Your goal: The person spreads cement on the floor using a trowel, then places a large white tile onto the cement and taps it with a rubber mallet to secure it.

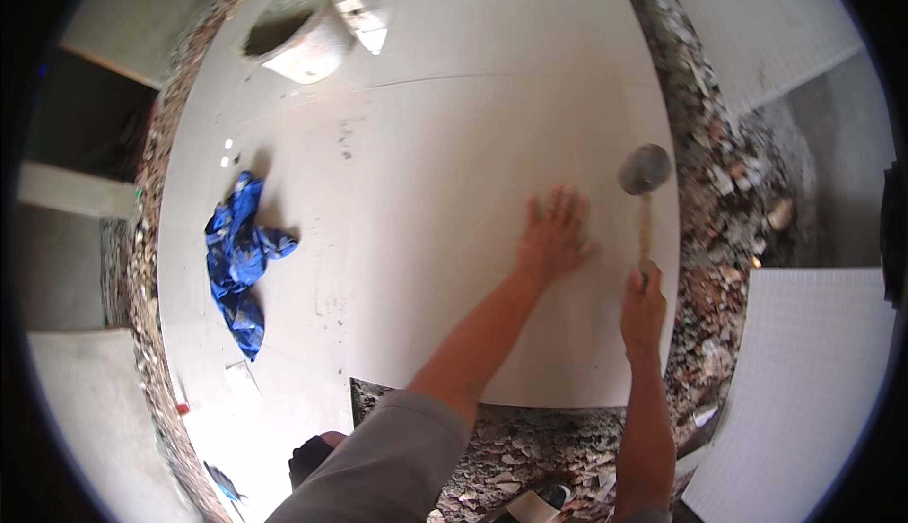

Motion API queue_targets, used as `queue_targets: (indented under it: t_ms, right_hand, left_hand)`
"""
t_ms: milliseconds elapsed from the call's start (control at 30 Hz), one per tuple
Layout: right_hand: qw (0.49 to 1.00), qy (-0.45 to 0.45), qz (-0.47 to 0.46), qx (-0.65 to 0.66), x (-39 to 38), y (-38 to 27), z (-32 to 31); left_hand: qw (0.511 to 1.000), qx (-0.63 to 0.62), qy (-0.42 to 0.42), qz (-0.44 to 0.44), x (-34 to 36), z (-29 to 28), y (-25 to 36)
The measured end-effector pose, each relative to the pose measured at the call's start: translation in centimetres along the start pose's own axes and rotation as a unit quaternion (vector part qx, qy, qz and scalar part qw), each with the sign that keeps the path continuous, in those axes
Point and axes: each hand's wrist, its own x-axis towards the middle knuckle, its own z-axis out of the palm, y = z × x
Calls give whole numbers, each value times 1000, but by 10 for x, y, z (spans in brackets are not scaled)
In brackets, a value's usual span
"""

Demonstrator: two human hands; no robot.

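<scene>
My left hand lies flat on a large pale floor tile, its fingers spread. To its right, my right hand is closed around the wooden handle of a rubber mallet. The mallet's dark round head is above the tile's right edge, beyond my fist; whether it touches the tile I cannot tell. At the tile's near edge, the laid surface gives way to rubble and loose mortar.
A mortar-stained bucket stands tilted-looking at the far left. A crumpled blue cloth lies on the left tiles. Broken rubble runs along the right side, with white ribbed-backed tiles leaning beyond it.
</scene>
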Motion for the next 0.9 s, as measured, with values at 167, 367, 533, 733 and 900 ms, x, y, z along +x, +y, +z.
queue_targets:
  t_ms: [167,367,533,733,900]
  right_hand:
    - [994,-52,76,-54,-18,3,7]
    - [985,-103,129,-40,-20,-31,-3]
    - [992,-41,35,114,-40,-82,24]
    - [995,-13,-71,-62,-42,-117,110]
    - [999,26,-20,35,-40,-151,132]
  left_hand:
    - [997,-45,-57,-38,-14,-16,-29]
    - [971,17,-14,-237,-58,-55,-171]
    - [916,-2,-17,-402,-76,-71,-219]
    - [906,-69,-26,-417,-77,-77,-227]
    - [903,-92,2,-420,-78,-79,-230]
